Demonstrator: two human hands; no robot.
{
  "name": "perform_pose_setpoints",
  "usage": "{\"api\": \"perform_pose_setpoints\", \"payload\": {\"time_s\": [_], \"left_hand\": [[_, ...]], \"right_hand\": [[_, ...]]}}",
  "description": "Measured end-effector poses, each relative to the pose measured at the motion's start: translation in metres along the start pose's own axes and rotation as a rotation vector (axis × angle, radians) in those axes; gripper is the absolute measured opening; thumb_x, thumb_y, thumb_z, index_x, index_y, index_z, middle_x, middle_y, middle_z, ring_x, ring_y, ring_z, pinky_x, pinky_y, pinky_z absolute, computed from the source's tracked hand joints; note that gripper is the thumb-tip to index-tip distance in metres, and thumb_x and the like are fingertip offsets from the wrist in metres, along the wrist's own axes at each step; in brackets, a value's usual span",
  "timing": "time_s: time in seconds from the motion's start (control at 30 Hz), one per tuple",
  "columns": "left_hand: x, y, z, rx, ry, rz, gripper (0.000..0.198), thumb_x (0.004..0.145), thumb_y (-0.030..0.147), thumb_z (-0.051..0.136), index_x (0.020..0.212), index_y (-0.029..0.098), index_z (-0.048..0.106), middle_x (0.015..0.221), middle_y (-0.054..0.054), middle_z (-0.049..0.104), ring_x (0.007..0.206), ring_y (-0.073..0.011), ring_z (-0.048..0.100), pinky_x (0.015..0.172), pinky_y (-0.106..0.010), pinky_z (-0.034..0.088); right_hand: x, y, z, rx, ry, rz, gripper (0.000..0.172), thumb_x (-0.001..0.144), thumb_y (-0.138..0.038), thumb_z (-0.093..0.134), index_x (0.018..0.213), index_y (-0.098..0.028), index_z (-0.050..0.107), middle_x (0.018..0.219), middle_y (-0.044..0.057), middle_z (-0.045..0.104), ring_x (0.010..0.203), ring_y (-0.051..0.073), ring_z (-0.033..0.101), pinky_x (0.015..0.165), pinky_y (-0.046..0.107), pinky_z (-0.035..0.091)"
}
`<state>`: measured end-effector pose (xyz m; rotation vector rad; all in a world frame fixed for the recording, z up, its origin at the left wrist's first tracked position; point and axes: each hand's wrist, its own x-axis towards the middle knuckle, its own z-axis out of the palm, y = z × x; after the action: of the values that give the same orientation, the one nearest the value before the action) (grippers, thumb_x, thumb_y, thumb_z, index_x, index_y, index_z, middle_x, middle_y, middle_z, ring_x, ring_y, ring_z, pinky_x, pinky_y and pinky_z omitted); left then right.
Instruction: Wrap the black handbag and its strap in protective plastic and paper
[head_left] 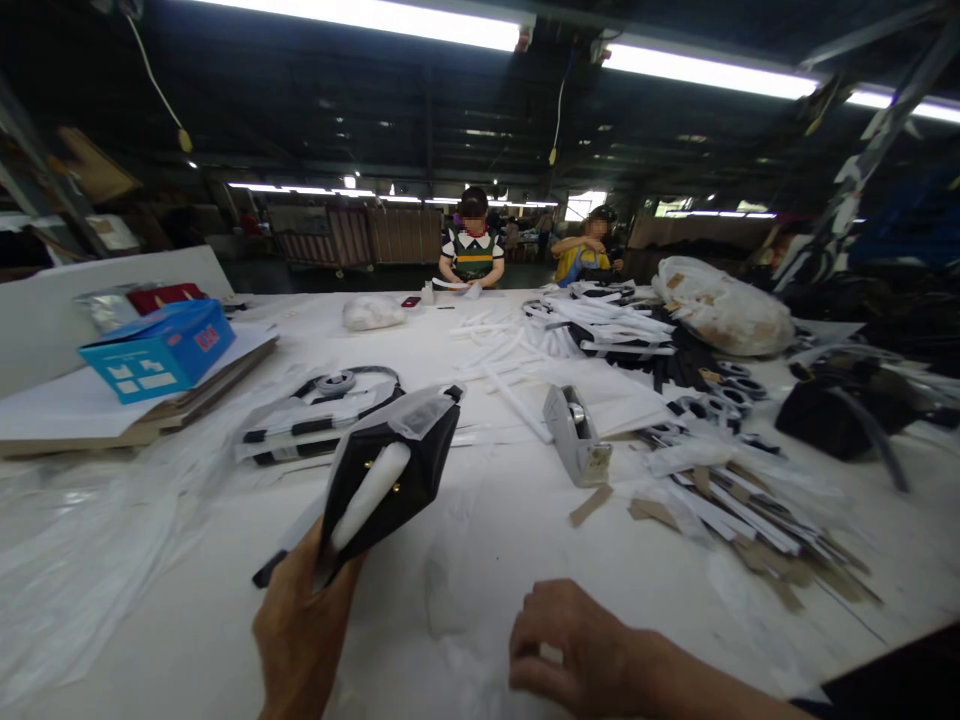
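My left hand (304, 620) is closed round one end of a black handbag (431, 450), held tilted above the table. A white padded roll (373, 497) lies along the bag's side between small gold-coloured studs, and a translucent wrap covers part of its upper edge. My right hand (562, 640) hovers low over the white tabletop, fingers loosely curled and thumb apart, with no object visible in it. Behind the held bag lies another black-and-white bag (300, 430) in clear plastic, with a grey roll on it. A grey tape dispenser (576, 440) stands ahead of my right hand.
On the left, a blue box (161, 350) sits on stacked boards (142, 430), near clear plastic sheeting (97, 560). White strips (517, 400), black parts and cardboard scraps (772, 570) cover the right side. A stuffed plastic bag (720, 305) lies behind. Two people work across the table.
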<state>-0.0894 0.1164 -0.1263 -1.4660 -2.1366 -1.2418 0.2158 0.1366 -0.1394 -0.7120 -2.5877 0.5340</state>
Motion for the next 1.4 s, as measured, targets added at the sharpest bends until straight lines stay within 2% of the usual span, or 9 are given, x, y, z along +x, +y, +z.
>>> {"api": "perform_pose_setpoints", "payload": {"time_s": [0.13,0.27,0.43,0.57,0.77,0.97,1.03,1.2,1.4], "left_hand": [[-0.001,-0.001,0.001,0.049,-0.034,-0.007,0.043,0.092,0.05,0.051,0.126,0.025,0.056,0.106,-0.008,0.069,0.094,-0.0272,0.068,0.08,-0.035,0.052],[-0.004,-0.003,0.002,0.068,-0.011,0.054,0.04,0.094,0.048,0.048,0.125,0.024,0.057,0.103,-0.007,0.07,0.09,-0.0267,0.069,0.076,-0.035,0.053],[-0.007,-0.002,0.0,0.016,0.043,0.357,0.034,0.095,0.033,0.052,0.126,0.021,0.055,0.103,-0.006,0.072,0.089,-0.0233,0.069,0.08,-0.031,0.052],[-0.017,0.002,0.004,-0.028,0.025,0.71,0.035,0.095,0.019,0.05,0.13,0.017,0.056,0.113,-0.009,0.072,0.096,-0.0201,0.069,0.093,-0.03,0.046],[-0.044,0.01,0.015,-0.175,-0.084,0.889,0.043,0.099,0.007,0.031,0.125,0.019,0.063,0.121,-0.006,0.07,0.117,-0.0153,0.061,0.11,-0.03,0.032],[-0.047,0.01,0.014,-0.179,-0.101,0.927,0.044,0.102,0.011,0.026,0.123,0.017,0.065,0.124,-0.005,0.069,0.123,-0.0146,0.056,0.113,-0.03,0.029],[-0.048,0.009,0.015,-0.167,-0.088,0.938,0.045,0.102,0.011,0.025,0.122,0.017,0.065,0.123,-0.005,0.07,0.122,-0.0145,0.057,0.115,-0.03,0.027],[-0.055,0.006,0.027,-0.169,0.003,0.928,0.044,0.102,0.013,0.027,0.12,0.021,0.066,0.116,-0.004,0.073,0.118,-0.0142,0.061,0.116,-0.03,0.028],[-0.061,0.0,0.04,-0.183,0.086,0.931,0.044,0.1,0.01,0.029,0.119,0.021,0.066,0.112,-0.004,0.074,0.118,-0.0147,0.061,0.117,-0.033,0.029]], "right_hand": [[0.041,-0.001,-0.02,-0.023,0.181,0.116,0.036,0.093,-0.042,0.055,0.122,-0.021,0.063,0.126,0.011,0.065,0.12,0.025,0.055,0.104,0.041,0.039],[0.081,0.015,0.006,-0.074,-0.028,0.109,0.074,0.087,-0.062,0.055,0.15,-0.028,0.035,0.158,0.009,0.032,0.146,0.032,0.024,0.119,0.055,0.013],[0.079,0.039,0.027,-0.097,-0.01,0.182,0.066,0.088,-0.055,0.056,0.144,-0.022,0.043,0.151,0.013,0.043,0.142,0.032,0.032,0.119,0.055,0.015],[0.016,0.035,0.024,-0.064,0.128,-0.001,0.028,0.087,-0.035,0.054,0.112,-0.026,0.064,0.111,0.008,0.069,0.11,0.026,0.06,0.105,0.048,0.04],[-0.068,0.025,-0.02,-0.118,0.421,0.057,0.028,0.084,-0.022,0.058,0.109,-0.033,0.063,0.093,0.008,0.072,0.085,0.029,0.068,0.081,0.046,0.051],[0.015,0.017,-0.089,0.033,0.717,0.268,0.018,0.092,-0.029,0.052,0.086,-0.025,0.069,0.079,0.007,0.07,0.073,0.023,0.065,0.071,0.038,0.052],[0.063,0.024,-0.095,0.035,0.597,0.301,0.018,0.093,-0.03,0.053,0.09,-0.023,0.069,0.085,0.006,0.071,0.078,0.022,0.066,0.075,0.035,0.053],[0.158,0.066,-0.067,-0.303,-0.263,0.285,0.041,0.077,-0.008,0.06,0.112,-0.026,0.068,0.117,0.006,0.068,0.102,0.022,0.066,0.086,0.034,0.052],[0.204,0.092,-0.032,-0.487,-0.499,0.314,0.044,0.052,-0.004,0.076,0.094,-0.018,0.071,0.108,0.015,0.071,0.092,0.033,0.069,0.072,0.041,0.055]]}}
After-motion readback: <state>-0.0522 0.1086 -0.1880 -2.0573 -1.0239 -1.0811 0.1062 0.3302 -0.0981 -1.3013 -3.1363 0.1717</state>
